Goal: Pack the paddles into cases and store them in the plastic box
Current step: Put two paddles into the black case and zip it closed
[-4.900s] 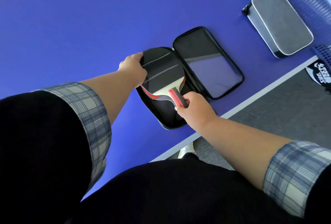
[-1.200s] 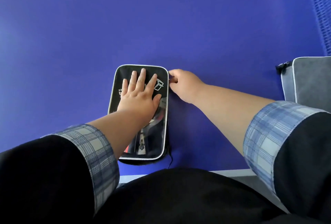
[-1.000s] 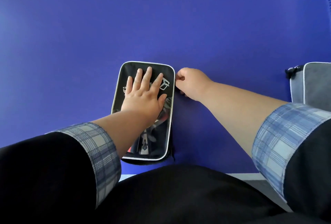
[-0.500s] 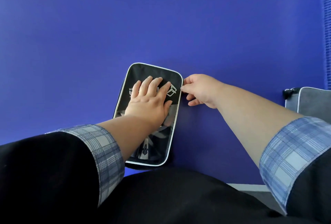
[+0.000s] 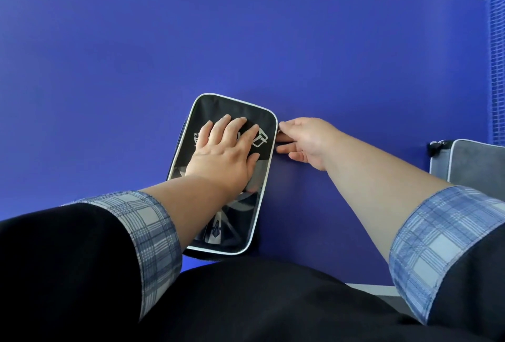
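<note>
Left hand (image 5: 222,154) presses flat, fingers spread, on the soft, light black case (image 5: 224,175); right hand (image 5: 306,141) pinches something small, seemingly its zipper pull, at the right edge.

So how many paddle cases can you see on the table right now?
2. The black case lies flat under the left hand; the grey case sits at the right edge, partly cut off. Others may be out of view.

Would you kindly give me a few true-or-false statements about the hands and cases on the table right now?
1. The left hand lies flat on the black case. True.
2. The black case lies open. False: it is folded shut.
3. The right hand is at the black case's right edge. True.
4. The grey case sits left of the black case. False: it is at the far right.
</note>
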The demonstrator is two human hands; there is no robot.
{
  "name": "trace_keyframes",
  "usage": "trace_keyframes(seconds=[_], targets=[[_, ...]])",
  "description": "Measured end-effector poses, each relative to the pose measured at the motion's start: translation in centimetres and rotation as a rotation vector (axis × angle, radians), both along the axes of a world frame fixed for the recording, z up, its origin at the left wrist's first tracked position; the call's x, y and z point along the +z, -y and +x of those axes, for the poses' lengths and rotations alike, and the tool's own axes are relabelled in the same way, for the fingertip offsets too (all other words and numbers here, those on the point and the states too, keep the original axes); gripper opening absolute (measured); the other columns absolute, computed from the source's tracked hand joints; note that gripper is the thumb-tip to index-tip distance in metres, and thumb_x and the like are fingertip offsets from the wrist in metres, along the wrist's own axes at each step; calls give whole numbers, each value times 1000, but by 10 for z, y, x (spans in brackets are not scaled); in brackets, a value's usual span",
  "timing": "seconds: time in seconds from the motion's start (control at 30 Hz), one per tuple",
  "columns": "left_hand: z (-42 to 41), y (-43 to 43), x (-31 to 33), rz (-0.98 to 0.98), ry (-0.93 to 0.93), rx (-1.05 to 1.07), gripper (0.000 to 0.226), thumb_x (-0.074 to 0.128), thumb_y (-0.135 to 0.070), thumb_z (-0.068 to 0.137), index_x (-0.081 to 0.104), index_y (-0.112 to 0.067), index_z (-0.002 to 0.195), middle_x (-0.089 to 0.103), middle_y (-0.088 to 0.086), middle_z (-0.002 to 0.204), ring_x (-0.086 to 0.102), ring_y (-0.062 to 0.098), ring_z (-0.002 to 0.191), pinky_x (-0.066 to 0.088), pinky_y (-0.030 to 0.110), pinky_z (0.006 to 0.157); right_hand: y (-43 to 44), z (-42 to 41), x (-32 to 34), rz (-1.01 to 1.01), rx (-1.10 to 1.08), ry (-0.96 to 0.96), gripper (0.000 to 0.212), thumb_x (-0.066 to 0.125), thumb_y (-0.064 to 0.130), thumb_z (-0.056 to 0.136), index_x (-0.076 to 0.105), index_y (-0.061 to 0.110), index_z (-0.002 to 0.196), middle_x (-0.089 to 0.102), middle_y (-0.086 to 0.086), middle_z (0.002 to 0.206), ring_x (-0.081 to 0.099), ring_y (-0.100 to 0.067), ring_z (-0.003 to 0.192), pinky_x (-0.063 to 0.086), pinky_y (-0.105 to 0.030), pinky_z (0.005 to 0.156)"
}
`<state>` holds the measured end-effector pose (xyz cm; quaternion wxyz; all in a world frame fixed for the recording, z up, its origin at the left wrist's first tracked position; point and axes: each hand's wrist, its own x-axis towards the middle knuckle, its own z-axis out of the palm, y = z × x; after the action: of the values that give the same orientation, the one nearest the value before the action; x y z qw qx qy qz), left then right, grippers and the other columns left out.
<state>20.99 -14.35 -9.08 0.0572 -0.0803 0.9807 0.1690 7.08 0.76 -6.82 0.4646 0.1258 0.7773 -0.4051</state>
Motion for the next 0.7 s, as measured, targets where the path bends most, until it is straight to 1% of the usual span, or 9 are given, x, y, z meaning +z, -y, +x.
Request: trace_keyframes(seconds=[0.1,0.13,0.23,0.3,0.4,0.47,0.53,0.6,0.7], targets=[[0,0,0,6,-8,-5,55,39,-47,98,38,-28,150,36,2,153,20,27,146,4,47,120,-6,-11,4,151,414,-312,14,55,36,96,66,29,90,75,18,82,70,-1,64,51,-25,56],[0,-1,0,8,-9,-17,55,38,-47,98,39,-28,149,36,2,153,21,28,146,5,47,120,-10,-15,6,191,542,-383,14,55,36,95,64,30,87,73,19,82,69,-1,62,49,-27,58],[-1,1,0,10,-38,-11,54,40,-46,97,44,-25,146,40,4,151,26,30,144,9,49,120,-10,-30,7,343,946,-607,16,50,40,97,57,30,86,65,14,81,62,-11,71,46,-32,59],[0,1,-2,5,-45,-18,53,41,-46,98,45,-24,146,40,5,151,27,31,144,10,50,121,-2,-39,7,407,1129,-759,18,43,39,100,51,28,88,58,8,83,56,-18,72,46,-38,58],[2,0,-4,-3,-56,-33,53,43,-44,99,44,-23,147,41,6,152,29,32,144,11,50,121,15,-53,7,424,1172,-829,18,39,35,103,50,26,92,55,6,88,55,-25,74,49,-43,61],[2,2,-4,-7,-69,-38,53,44,-43,99,44,-21,147,41,7,151,31,33,143,12,51,121,33,-62,7,396,1189,-798,15,42,36,102,53,28,94,59,7,88,56,-22,77,48,-39,62],[2,2,-4,-6,-79,-44,54,44,-43,99,44,-20,148,42,8,151,32,33,143,13,50,121,56,-68,8,305,1135,-704,11,49,33,100,59,30,95,65,9,87,60,-15,78,46,-31,63],[2,3,-4,-2,-94,-44,54,46,-43,98,45,-18,147,43,8,150,34,33,142,13,50,120,77,-69,10,229,1069,-638,10,54,30,98,62,32,93,68,13,85,64,-4,73,43,-23,61],[2,3,-4,22,-122,-39,54,47,-42,97,48,-17,145,46,8,148,35,33,141,14,49,120,102,-62,8,166,988,-599,11,55,31,96,61,35,87,68,15,81,64,2,64,42,-20,59]])
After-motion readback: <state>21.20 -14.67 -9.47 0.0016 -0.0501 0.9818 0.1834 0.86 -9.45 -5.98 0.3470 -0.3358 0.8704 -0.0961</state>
